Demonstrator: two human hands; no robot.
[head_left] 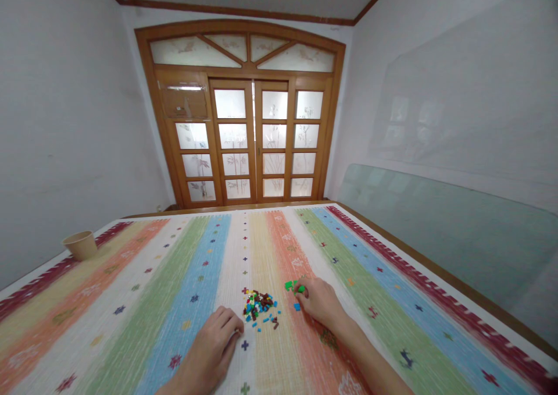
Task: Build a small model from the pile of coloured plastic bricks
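My right hand reaches in over the orange stripe of the cloth, its thumb and fingers closed on a small green toy brick. Right beside the fingertips lies another green brick, and a blue brick is just below it. Left of these is a loose pile of small toy bricks in brown, blue, green, white and other colours. My left hand rests on the cloth at the pile's left, fingers curled in towards the thumb. Whatever might be between those fingertips is hidden.
A striped tablecloth covers the table. At its far left stands a tan cup. A pale green glass panel leans along the right wall. Wooden glazed doors are beyond the far edge.
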